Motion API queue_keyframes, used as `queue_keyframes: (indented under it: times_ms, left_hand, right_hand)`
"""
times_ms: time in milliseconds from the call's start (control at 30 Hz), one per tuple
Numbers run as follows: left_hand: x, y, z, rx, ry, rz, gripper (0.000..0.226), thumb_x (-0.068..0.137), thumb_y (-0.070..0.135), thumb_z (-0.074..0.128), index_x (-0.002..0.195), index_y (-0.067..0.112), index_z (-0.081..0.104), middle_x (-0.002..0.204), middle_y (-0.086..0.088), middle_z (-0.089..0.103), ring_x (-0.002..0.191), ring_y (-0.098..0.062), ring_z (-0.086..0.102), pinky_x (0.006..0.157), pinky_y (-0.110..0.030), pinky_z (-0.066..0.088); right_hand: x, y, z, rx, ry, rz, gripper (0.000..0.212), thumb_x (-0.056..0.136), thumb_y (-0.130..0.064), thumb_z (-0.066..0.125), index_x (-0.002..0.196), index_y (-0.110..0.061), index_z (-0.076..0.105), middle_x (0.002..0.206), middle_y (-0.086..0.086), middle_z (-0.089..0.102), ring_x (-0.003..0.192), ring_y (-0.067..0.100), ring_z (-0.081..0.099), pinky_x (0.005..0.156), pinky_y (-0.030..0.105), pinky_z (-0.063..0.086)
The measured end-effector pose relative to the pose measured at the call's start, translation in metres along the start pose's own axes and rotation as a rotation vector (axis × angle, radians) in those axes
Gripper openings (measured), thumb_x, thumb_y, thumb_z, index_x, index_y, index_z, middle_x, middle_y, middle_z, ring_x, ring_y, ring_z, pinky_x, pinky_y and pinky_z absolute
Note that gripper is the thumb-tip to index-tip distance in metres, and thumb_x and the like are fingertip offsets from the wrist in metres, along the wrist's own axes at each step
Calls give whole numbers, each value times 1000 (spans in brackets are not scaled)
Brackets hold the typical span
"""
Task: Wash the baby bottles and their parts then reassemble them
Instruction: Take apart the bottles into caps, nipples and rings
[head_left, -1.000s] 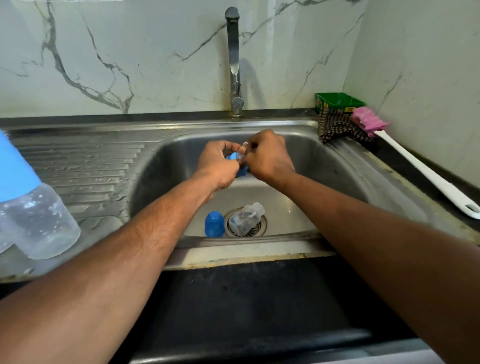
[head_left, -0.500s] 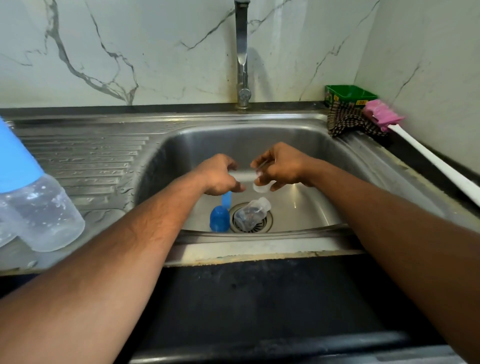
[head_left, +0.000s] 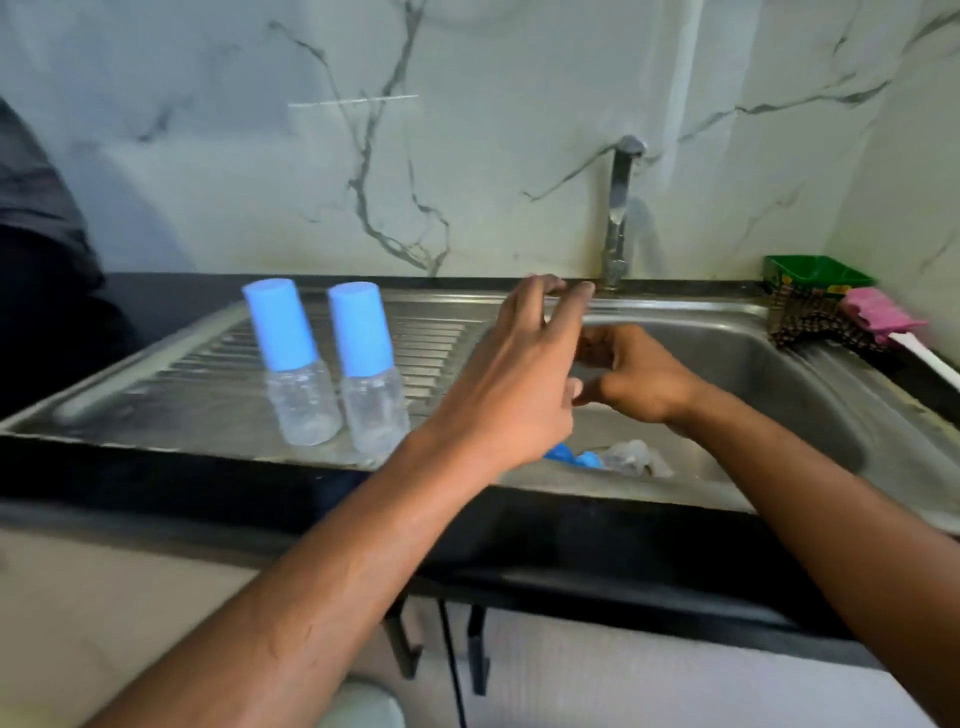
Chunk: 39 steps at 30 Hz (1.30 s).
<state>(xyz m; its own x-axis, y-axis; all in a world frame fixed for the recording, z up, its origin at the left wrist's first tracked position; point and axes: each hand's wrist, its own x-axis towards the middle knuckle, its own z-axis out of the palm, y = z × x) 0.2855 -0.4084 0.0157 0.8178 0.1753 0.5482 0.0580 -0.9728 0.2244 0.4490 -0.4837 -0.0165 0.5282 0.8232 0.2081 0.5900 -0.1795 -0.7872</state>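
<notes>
Two clear baby bottles with tall blue caps, one (head_left: 296, 364) to the left of the other (head_left: 369, 369), stand upright on the steel drainboard (head_left: 156, 395). My left hand (head_left: 519, 379) hovers over the basin's left rim with its fingers spread and holds nothing. Just right of it, over the sink basin (head_left: 779, 395), my right hand (head_left: 639, 379) has curled fingers pinching a small clear teat, mostly hidden. On the basin floor lie a blue ring (head_left: 561, 453), a blue cap (head_left: 589, 460) and a clear bottle (head_left: 628, 454) on its side.
The tap (head_left: 618, 208) rises behind the basin, with no water running. At the right stand a green box (head_left: 815, 270), a checked cloth (head_left: 810, 322) and a pink-headed brush (head_left: 878, 312). A person in dark clothes (head_left: 31, 234) is at the left edge.
The view swung left and back, bringing both capped bottles into sight. My left hand let go of the blue ring, rose and opened. My right hand kept the clear teat.
</notes>
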Motion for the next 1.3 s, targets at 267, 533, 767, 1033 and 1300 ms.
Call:
queue_keyframes:
  times_ms: [267,533,767,1033,1300]
  left_hand:
    - [-95,-49,-39,-146,471,-194,23,87,8,66,104,13,52,101,3,48,91,-12,47,83,-25,40]
    - [-109,-93,-44,-304,391,-562,34,95,19,61,125,10,49,126,-9,52,112,-25,56,99,-39,46]
    - [-4,-49,10,-592,270,-574,64,89,50,63,136,11,46,133,-7,54,117,-22,57,96,-32,46]
    - [129,-19,79,-1091,79,-541,30,95,25,64,121,16,50,108,-7,63,80,-20,66,50,-26,53]
    - [127,-57,141,-1112,-45,-798,29,91,40,67,104,16,60,94,-10,64,73,-21,60,63,-28,54]
  right_hand:
    - [-7,-73,99,208,-26,-122,99,42,-34,83,133,-10,53,125,9,60,113,23,58,97,36,50]
    - [13,-98,146,242,22,-35,69,67,-16,88,127,-7,56,104,0,65,85,10,62,75,23,48]
    - [0,-46,51,161,166,-33,33,67,-17,86,95,-16,67,74,-6,63,64,8,55,60,23,45]
    - [13,33,-54,158,233,73,24,73,-19,83,94,-17,70,79,-5,68,71,6,62,68,22,49]
    - [34,75,-49,-169,122,204,31,69,-33,84,94,-26,67,82,-5,68,71,10,64,66,30,53]
